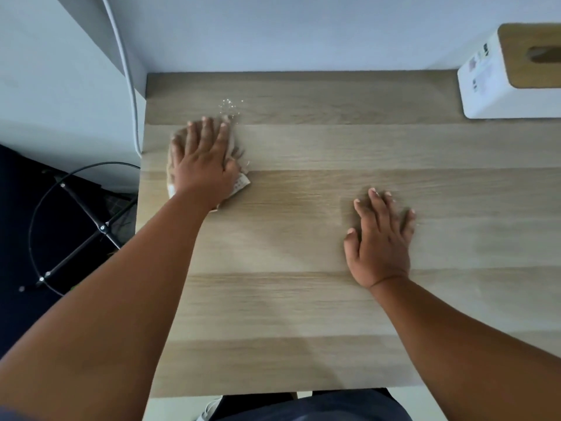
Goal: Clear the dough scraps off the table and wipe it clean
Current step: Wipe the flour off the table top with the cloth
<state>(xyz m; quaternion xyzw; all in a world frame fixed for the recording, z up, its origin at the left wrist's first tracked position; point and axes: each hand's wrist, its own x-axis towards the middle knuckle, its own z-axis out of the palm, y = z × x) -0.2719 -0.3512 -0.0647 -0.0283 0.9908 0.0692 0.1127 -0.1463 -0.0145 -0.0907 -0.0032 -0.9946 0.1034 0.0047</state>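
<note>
My left hand [202, 156] presses flat on a crumpled pale cloth [241, 180] at the far left of the light wooden table [303, 299]; the cloth shows only around the edges of the hand. Just beyond the fingertips lies a small scatter of white dough crumbs [231, 105] on the tabletop. My right hand [379, 238] rests flat on the table to the right of centre, fingers spread, holding nothing.
A white tissue box with a wooden lid [510, 74] stands at the back right corner against the wall. A white cable [126, 71] runs down the wall at the left. Past the table's left edge, a black stand with cables [79, 226] sits on the dark floor.
</note>
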